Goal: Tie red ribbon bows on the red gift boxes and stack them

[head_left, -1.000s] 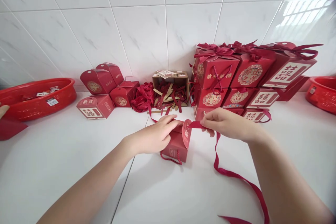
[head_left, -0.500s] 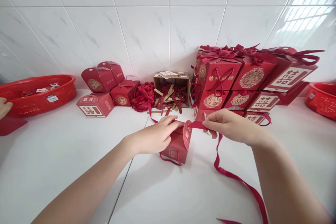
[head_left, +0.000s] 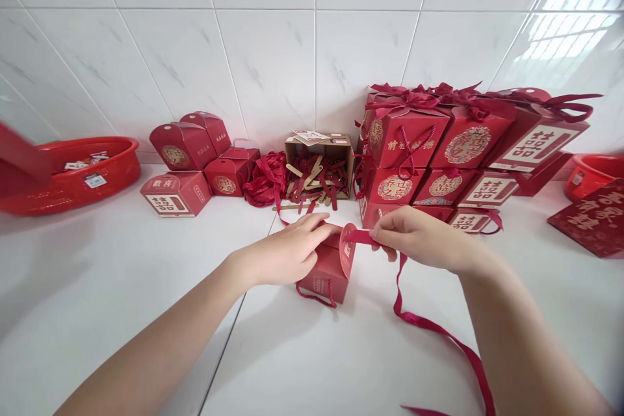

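In the middle stands a small red gift box (head_left: 327,270) with a twisted cord handle on its near side. My left hand (head_left: 283,250) grips its top, the fingers lying across the flaps. A red ribbon (head_left: 361,236) passes at the box's rounded end flap and is pinched between the thumb and fingers of my right hand (head_left: 414,235), just right of the box. From there the ribbon's loose length trails down the white counter toward me. Behind the box, its other side runs back to a heap of red ribbon (head_left: 266,179). My left hand hides part of the box top.
An open carton (head_left: 345,162) of ribbon strips stands at the back. Red boxes (head_left: 175,195) sit left of it; stacked, ribbon-tied boxes (head_left: 407,136) stand right. Red baskets (head_left: 117,169) flank both sides. A patterned red box (head_left: 597,221) shows at the right edge.
My right hand has shifted slightly left with the ribbon; my left hand stays on the box. At the left edge a red box has risen, blurred. A patterned box has appeared at the right edge.
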`<state>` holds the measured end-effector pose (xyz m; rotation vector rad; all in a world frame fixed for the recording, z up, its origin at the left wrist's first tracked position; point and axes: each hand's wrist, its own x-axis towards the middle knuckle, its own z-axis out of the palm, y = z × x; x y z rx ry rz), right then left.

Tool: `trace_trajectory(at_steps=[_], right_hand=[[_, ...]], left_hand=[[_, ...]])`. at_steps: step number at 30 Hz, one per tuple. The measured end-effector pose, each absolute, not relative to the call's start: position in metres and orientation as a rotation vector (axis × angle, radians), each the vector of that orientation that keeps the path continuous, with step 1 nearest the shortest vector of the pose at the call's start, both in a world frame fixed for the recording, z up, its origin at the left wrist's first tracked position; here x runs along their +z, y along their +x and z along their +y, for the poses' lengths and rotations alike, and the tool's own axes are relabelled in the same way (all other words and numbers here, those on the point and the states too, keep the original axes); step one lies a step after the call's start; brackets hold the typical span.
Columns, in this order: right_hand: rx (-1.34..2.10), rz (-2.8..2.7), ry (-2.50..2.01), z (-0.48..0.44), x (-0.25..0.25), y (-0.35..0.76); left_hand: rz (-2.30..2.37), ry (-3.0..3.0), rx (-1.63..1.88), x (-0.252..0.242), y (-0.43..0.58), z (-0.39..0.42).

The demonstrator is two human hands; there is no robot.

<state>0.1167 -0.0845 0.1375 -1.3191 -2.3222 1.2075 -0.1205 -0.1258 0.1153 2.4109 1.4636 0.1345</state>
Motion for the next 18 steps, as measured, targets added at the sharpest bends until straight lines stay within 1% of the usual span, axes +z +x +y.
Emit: trace_trajectory(at_steps=[4, 13, 15, 18], right_hand=[[1.228, -2.325, -1.335, -0.086, 0.135, 0.110], [1.272, -2.313, -1.258, -0.081, 0.124, 0.101], [1.208, -2.291, -1.257, -0.080, 0.119, 0.101], [0.969, -2.163, -1.259, -0.080, 0.113, 0.098]], left_hand=[[1.513, 2.492, 0.318, 0.118, -0.115, -0.128], [1.430, 2.804, 0.793, 0.111, -0.108, -0.121], [1.454, 2.865, 0.913, 0.109, -0.108, -0.119], [1.506, 2.888, 1.203, 0.111, -0.108, -0.121]])
